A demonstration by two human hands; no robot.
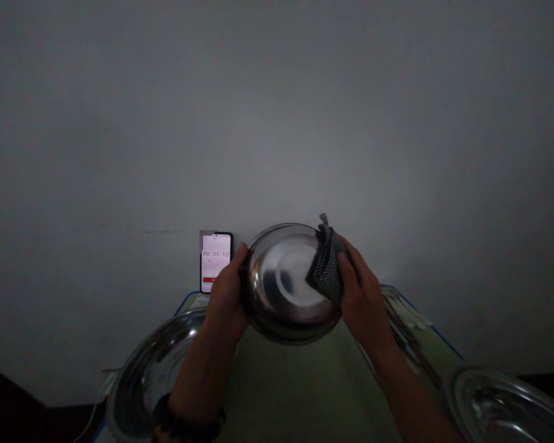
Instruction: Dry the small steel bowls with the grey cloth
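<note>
A shiny metal bowl (277,271) is held up above the table, its rounded outer base turned toward me. My left hand (228,292) grips the bowl's left rim, the thumb along the edge. At the opposite side, my right hand (360,289) is closed on a dark grey checked cloth (327,264) and presses it against the bowl's right side. The cloth is bunched, with one end sticking up above the fingers. The far fingers of both hands are hidden behind the bowl and the cloth.
On the green table (300,394), a large metal basin (133,375) stands at the left and another metal basin (508,406) at the right. A phone (216,258) showing a timer leans near the wall (277,123). Several long utensils (410,344) lie right of my right arm.
</note>
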